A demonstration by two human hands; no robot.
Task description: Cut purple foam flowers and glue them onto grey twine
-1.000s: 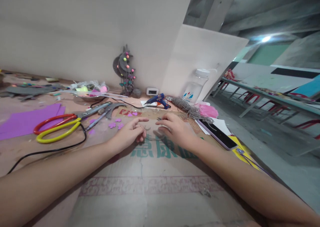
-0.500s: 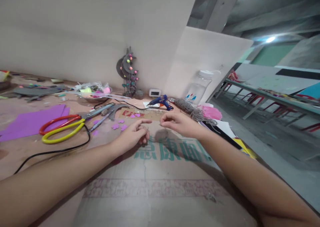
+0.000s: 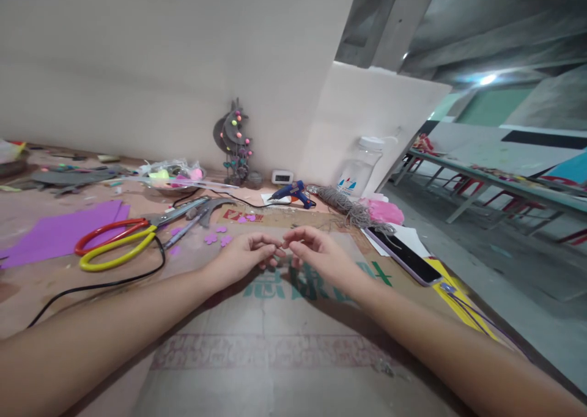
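My left hand [image 3: 245,255] and my right hand [image 3: 318,257] meet fingertip to fingertip above a printed cardboard sheet [image 3: 270,350]. Both are closed in a pinch. Whatever lies between the fingers is too small to make out. Small purple flower cut-outs [image 3: 211,239] lie just beyond my left hand. Farther back, behind the hands, a blue glue gun [image 3: 290,190] rests on its side. Scissors with red and yellow handles [image 3: 118,250] lie to the left, beside a pen [image 3: 186,225].
Purple sheets [image 3: 59,236] lie at left, crossed by a black cord [image 3: 98,287]. At the back stand a moon-shaped ornament [image 3: 235,139], a small digital clock [image 3: 282,177] and a plastic bottle [image 3: 360,167]. Grey yarn [image 3: 343,206] and a phone [image 3: 406,258] lie at right, near the table edge.
My right hand has moved in toward my left, and the fingertips, apart before, now come together. My left index finger, stretched out before, has curled in. The view has shifted slightly.
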